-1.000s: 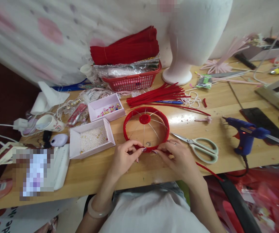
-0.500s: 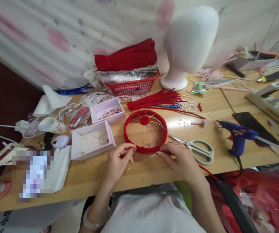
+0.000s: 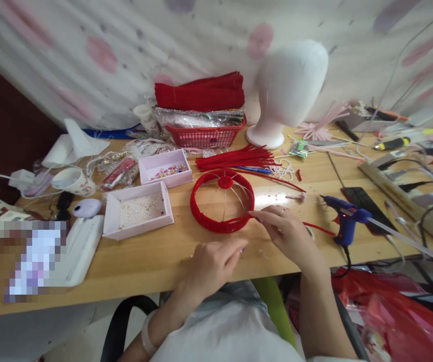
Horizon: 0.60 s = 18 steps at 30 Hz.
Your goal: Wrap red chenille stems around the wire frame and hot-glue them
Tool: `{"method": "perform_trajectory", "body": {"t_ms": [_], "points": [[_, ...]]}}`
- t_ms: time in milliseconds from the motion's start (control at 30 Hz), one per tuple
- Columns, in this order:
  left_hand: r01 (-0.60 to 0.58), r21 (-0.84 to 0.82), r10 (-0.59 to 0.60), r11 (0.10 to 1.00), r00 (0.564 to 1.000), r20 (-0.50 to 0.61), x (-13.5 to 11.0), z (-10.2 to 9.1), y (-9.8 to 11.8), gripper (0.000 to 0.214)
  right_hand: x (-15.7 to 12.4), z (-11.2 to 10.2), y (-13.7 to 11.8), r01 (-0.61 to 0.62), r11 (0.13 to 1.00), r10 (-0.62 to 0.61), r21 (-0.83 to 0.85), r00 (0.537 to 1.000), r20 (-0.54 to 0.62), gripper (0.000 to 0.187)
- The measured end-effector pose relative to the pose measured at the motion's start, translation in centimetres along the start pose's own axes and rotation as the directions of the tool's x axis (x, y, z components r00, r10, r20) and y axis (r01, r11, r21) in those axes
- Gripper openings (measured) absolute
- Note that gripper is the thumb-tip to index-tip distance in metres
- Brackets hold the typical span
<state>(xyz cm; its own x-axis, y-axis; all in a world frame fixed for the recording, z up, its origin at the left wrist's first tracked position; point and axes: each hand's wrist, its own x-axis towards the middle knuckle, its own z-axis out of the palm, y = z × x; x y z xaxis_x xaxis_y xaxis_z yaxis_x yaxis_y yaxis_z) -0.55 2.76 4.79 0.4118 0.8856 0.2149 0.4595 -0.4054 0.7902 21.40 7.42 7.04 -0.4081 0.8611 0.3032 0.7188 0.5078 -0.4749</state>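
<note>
A round red frame with thin wire ribs meeting at a red centre disc rests on the table. At its front right edge my right hand pinches a red chenille stem, whose free length sticks out to the right behind the hand. My left hand is in front of the frame and apart from it. Its fingers are curled together, and whatever they hold, if anything, is hidden. Behind my right hand, a bit of the pale green scissors' handle shows; the rest is covered.
A blue glue gun stands at the right, near a dark phone. Boxes of pearls and coloured gems are left of the frame. Behind lie red chenille stems, a red basket and a white foam head.
My left hand has left the frame's rim and moved right and nearer me. My right hand has moved over the scissors, and the stem's free end has swung up. The view has shifted.
</note>
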Motion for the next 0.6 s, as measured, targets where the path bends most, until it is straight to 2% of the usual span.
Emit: {"method": "perform_trajectory", "body": {"t_ms": [67, 100, 167, 233, 267, 333, 433, 533, 600], "points": [[-0.062, 0.034, 0.060, 0.997, 0.996, 0.059, 0.0, 0.6, 0.1, 0.023, 0.0, 0.3, 0.5, 0.016, 1.000, -0.016, -0.006, 0.999, 0.031, 0.041], [-0.049, 0.037, 0.048, 0.998, 0.998, 0.040, -0.2, 0.8, 0.0, 0.020, 0.0, 0.4, 0.7, 0.026, 1.000, -0.025, -0.009, 0.999, 0.035, 0.042], [0.027, 0.037, -0.023, 0.999, 0.994, -0.106, -0.6, 0.9, -0.5, 0.017, -0.1, 0.6, 1.2, 0.050, 0.999, -0.049, -0.018, 0.998, 0.030, 0.045], [0.067, 0.063, -0.046, 0.996, 0.955, -0.292, -1.1, 0.9, -1.1, 0.017, -0.2, 0.7, 1.6, 0.071, 0.997, -0.070, -0.029, 0.997, 0.021, 0.048], [0.058, 0.100, -0.018, 0.993, 0.932, -0.363, -1.2, 0.9, -1.3, 0.018, -0.2, 0.8, 1.7, 0.078, 0.996, -0.077, -0.037, 0.997, 0.014, 0.048], [0.004, 0.212, 0.083, 0.977, 0.912, -0.401, -1.3, 1.0, -1.6, 0.021, -0.2, 0.9, 1.8, 0.089, 0.994, -0.089, -0.056, 0.996, -0.007, 0.047], [-0.039, 0.325, 0.135, 0.945, 0.951, -0.279, -0.8, 1.7, -1.2, 0.040, 0.0, 0.9, 1.9, 0.101, 0.992, -0.104, -0.075, 0.994, -0.045, 0.045], [0.026, 0.361, 0.006, 0.932, 0.996, -0.088, 0.2, 2.6, -0.3, 0.060, 0.1, 1.0, 2.0, 0.113, 0.991, -0.117, -0.068, 0.991, -0.058, 0.045], [0.119, 0.412, -0.121, 0.904, 0.992, -0.019, 1.0, 3.2, 0.1, 0.061, 0.2, 1.1, 2.1, 0.132, 0.989, -0.136, -0.062, 0.988, -0.065, 0.046]]}}
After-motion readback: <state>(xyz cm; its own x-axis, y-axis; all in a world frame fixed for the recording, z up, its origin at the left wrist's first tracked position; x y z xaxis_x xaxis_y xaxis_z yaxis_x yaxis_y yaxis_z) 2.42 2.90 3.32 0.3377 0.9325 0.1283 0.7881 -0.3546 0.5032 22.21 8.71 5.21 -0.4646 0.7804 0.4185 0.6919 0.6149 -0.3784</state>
